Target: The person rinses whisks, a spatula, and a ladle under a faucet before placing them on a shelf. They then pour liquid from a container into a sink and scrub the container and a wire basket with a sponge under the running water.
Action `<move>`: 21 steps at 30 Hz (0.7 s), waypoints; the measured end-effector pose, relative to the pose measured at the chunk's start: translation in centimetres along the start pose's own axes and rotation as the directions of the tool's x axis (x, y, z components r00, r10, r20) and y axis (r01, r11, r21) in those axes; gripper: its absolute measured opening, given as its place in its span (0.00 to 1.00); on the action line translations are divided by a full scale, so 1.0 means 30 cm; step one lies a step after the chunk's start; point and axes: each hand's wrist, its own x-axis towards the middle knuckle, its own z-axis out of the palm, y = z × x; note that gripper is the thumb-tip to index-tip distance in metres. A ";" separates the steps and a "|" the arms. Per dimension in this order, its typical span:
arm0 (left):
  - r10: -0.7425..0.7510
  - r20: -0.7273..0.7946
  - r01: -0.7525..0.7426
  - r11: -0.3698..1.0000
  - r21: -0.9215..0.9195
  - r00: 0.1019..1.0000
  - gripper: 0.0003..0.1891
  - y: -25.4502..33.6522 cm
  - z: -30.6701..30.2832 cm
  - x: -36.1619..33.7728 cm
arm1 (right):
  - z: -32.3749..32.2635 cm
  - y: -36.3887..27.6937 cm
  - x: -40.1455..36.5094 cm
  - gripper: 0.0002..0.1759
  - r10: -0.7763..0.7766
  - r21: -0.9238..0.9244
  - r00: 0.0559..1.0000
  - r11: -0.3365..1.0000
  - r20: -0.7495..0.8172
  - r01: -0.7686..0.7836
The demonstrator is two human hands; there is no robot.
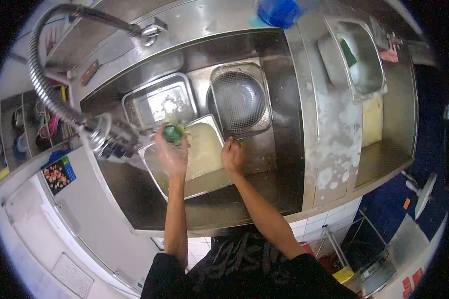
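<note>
My left hand (173, 158) is closed around a green scouring sponge (173, 133), under a spray of water. The sponge is over the left part of a rectangular metal pan (197, 187), which sits tilted in the sink with cloudy, yellowish water in it. At the pan's right side my right hand (233, 157) has its fingers curled on the rim. A shallow metal tray (131, 107) lies behind the pan. To its right is a wire mesh rack (237, 92) with a round metal bowl or pan (256, 99) beneath it.
A spring-hose faucet (37, 74) arches in from the left, its spray head (102, 142) beside the pan. Right of the sink (289, 149) runs a soapy counter (329, 164) with a metal container (376, 65) on it. A blue tub (279, 12) stands at the back edge.
</note>
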 end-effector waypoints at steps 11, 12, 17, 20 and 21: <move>-0.346 -0.099 0.290 0.885 -0.364 0.933 0.39 0.088 -0.088 0.028 | -0.018 0.022 -0.035 0.29 0.061 0.063 0.993 0.996 0.100 -0.068; -0.348 -0.102 0.292 0.886 -0.360 0.932 0.39 0.088 -0.081 0.023 | -0.010 0.021 -0.020 0.29 0.017 0.080 0.994 0.996 0.108 -0.026; -0.358 0.224 0.415 0.851 -0.321 0.907 0.41 -0.093 0.147 -0.184 | -0.029 -0.001 -0.027 0.29 0.025 0.049 0.995 0.998 0.097 -0.029; -0.336 0.256 0.401 0.874 -0.275 0.906 0.44 -0.031 0.048 -0.222 | -0.017 -0.005 0.010 0.30 0.027 0.064 0.998 0.997 0.052 -0.030; -0.283 0.071 0.286 0.957 -0.046 0.957 0.46 -0.066 0.066 -0.226 | 0.001 0.020 -0.014 0.31 0.057 0.064 0.996 0.996 0.067 -0.062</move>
